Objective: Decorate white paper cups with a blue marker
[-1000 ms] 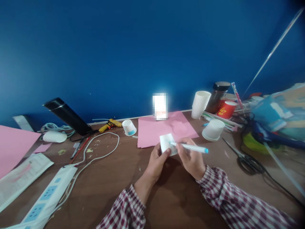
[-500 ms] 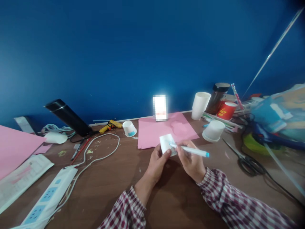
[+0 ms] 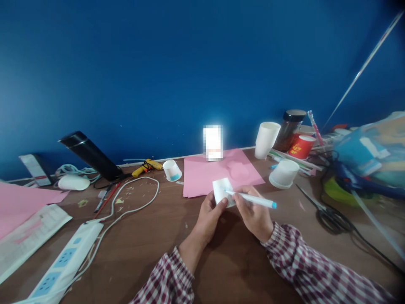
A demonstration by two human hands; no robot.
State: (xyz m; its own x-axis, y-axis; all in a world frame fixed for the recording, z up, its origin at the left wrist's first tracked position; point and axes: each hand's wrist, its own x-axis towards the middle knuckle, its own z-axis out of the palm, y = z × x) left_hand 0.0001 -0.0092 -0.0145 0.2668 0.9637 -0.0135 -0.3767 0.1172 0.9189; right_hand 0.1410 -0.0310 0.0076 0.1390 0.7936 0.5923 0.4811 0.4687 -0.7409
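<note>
Between the thumb and fingers of my left hand (image 3: 211, 215) is a small white piece of paper (image 3: 220, 188), tilted up toward me. Faint blue marks show on its face. My right hand (image 3: 255, 213) grips a white marker (image 3: 256, 199) with a light blue end, and its tip rests at the paper's surface. Just beyond both hands lie pink sheets (image 3: 202, 177) with a rounded outline on them. A glowing, blurred-out screen (image 3: 213, 143) stands upright on their far edge.
White paper cups (image 3: 283, 174) and a red cup (image 3: 301, 146) stand at the right, near black scissors (image 3: 332, 217) and a blue glue gun (image 3: 357, 179). A power strip (image 3: 65, 264), its cable, a black bottle (image 3: 90, 154) and a yellow tool (image 3: 146, 167) lie left.
The pink sheet at the far left has dropped lower, uncovering more of the white box behind it. Both hands keep nearly the same place, the marker tip still at the paper.
</note>
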